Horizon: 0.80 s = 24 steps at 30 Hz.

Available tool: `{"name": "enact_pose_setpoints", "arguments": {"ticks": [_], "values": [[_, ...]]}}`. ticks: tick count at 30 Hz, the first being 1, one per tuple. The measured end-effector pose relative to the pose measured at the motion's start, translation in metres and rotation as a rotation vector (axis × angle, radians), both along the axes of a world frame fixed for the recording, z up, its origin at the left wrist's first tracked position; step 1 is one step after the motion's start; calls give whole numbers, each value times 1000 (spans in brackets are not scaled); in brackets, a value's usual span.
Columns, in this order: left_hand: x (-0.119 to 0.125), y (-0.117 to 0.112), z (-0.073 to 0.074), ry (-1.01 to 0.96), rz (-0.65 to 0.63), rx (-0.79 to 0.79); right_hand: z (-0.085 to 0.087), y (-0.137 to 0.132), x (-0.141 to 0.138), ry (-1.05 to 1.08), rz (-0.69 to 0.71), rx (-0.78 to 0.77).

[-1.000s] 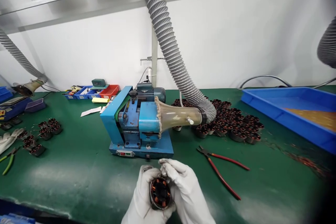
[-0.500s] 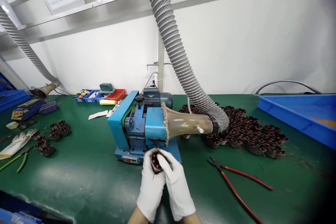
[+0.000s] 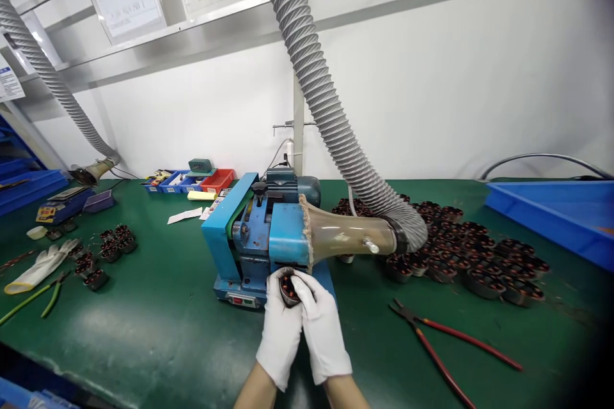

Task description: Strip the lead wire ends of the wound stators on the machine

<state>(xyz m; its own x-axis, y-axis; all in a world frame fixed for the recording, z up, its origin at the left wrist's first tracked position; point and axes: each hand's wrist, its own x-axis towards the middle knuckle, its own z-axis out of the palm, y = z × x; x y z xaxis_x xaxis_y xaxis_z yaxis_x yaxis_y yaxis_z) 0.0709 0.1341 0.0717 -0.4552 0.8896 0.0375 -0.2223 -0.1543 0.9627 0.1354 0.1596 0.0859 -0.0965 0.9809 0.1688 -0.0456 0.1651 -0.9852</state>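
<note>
Between my white-gloved hands is a motor stator, a dark ring with copper windings inside. My left hand wraps its left side, and my right hand pinches its right upper edge with thumb and fingers. Both hands are closed and held just in front of a blue belt-driven machine. The machine's front opening is partly hidden behind my fingers. A translucent brown funnel is fixed to the machine's right side and runs into a ribbed grey hose.
Many wound stators lie on the green table at right, a smaller group at left. Red-handled cutters lie right of my hands. Green-handled pliers and a glove lie far left. A blue tray stands at back right.
The stator has come up nearer the machine front and is turned slightly in my hands. My grip on it continues. The camera view has shifted a little left and up.
</note>
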Motion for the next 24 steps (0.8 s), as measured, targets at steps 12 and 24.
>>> {"name": "enact_pose_setpoints", "arguments": {"ticks": [12,24], "values": [[-27,-96,7,26,-174,-63,-7,-79,40,-68,280,-11],[-31,-109,37,417,-448,-336,34,-64,41,-10,407,-215]]}}
